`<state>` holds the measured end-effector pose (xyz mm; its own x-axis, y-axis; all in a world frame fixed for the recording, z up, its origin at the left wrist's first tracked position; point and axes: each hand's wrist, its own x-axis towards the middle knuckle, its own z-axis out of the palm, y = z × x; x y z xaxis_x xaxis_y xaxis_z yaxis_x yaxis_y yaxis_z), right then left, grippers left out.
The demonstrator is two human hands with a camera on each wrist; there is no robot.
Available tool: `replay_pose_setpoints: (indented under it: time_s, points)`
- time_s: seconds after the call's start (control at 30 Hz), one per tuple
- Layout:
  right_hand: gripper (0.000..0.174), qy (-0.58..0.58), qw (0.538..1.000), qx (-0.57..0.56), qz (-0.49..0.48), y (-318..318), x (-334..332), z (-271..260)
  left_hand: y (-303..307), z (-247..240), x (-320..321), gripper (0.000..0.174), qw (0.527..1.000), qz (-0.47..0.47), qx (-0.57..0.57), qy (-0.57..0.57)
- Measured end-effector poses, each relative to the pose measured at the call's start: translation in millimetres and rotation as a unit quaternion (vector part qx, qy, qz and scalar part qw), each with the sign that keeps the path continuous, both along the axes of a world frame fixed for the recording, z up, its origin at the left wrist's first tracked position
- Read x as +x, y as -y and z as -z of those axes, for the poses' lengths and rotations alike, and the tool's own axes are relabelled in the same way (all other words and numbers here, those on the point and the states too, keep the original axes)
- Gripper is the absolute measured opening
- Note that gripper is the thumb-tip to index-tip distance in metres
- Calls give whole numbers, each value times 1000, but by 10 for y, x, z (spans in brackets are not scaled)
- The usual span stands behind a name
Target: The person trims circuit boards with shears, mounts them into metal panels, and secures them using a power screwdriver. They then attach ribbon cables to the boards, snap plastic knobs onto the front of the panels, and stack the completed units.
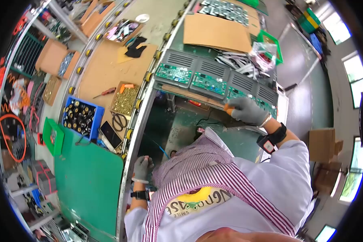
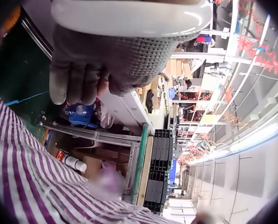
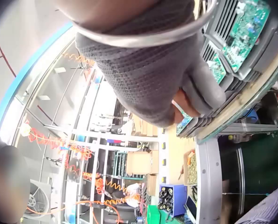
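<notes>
My right hand [image 1: 248, 111], in a grey glove with bare fingertips, is over the front edge of a row of dark grey plastic housings [image 1: 212, 67]. Each housing carries a green circuit board [image 1: 209, 83]. In the right wrist view its fingers [image 3: 204, 88] bend loosely beside the housings, and no held thing shows. The left hand [image 1: 142, 168], gloved alike, hangs low beside the metal rail [image 1: 128, 155] and the striped apron [image 1: 181, 157]. From the left wrist its fingers [image 2: 76, 84] point down, relaxed, with nothing visible in them.
A cardboard sheet [image 1: 215, 32] and metal strips [image 1: 240, 62] lie behind the housings. Left of the rail are a blue bin of black parts [image 1: 93, 125], a box of brass screws [image 1: 126, 101], scissors [image 1: 119, 121], a phone [image 1: 110, 134] and a screwdriver [image 1: 105, 92].
</notes>
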<state>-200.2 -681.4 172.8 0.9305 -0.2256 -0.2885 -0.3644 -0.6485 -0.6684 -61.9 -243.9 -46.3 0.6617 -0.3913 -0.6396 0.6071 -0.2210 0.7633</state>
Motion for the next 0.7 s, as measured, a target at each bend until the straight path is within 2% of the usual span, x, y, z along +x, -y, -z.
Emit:
replay_pose_setpoints:
  time_s: [0.1, 0.13, 0.17, 0.2, 0.23, 0.27, 0.33, 0.43, 0.47, 0.5, 0.57, 0.6, 0.63, 0.67, 0.7]
  points:
    - [23, -63, 994, 87, -22, -217, 390, 95, 62, -11, 58, 22, 993, 63, 63, 80]
    - [24, -91, 985, 131, -60, -314, 524, 369, -65, 130, 17, 28, 891, 228, 251, 303]
    - [28, -114, 970, 188, -106, -432, 671, 649, -135, 186, -187, 31, 888, 266, 304, 221]
    - [33, -120, 963, 135, -202, -571, 830, 970, -216, 246, -411, 35, 876, 305, 348, 135]
    - [36, -115, 949, 139, -258, -703, 953, 1394, -488, 392, -742, 47, 831, 438, 298, 170]
    - [42, -136, 935, 130, -299, -857, 1114, 1716, -617, 363, -1056, 46, 841, 452, 265, 135]
    - [49, -142, 936, 93, -307, -1184, 1419, 2183, -807, 142, -1611, 44, 890, 383, 245, 44]
    - [58, -144, 954, 65, -253, -1673, 1838, 2987, -946, -228, -2183, 41, 938, 184, 287, -61]
    - [62, -146, 961, 61, -226, -1817, 1951, 3157, -957, -327, -2329, 40, 939, 117, 313, -86]
    - [56, -139, 970, 81, -184, -1953, 2073, 3203, -961, -403, -2439, 40, 933, 43, 341, -108]
    - [44, -196, 964, 85, -160, -2230, 2317, 3865, -971, -540, -2609, 38, 905, -78, 394, -142]
    - [27, 51, 952, -66, -294, -2360, 2303, 4560, -989, -595, -2676, 37, 887, -127, 415, -155]
    - [28, 36, 903, -218, -367, -2469, 2364, 4367, -1028, -656, -2712, 36, 872, -164, 430, -165]
    - [30, 86, 908, -225, -343, -2511, 2331, 4468, -1070, -710, -2751, 36, 863, -188, 437, -168]
    - [32, 114, 892, -264, -349, -2539, 2314, 4642, -1108, -753, -2810, 35, 859, -203, 439, -168]
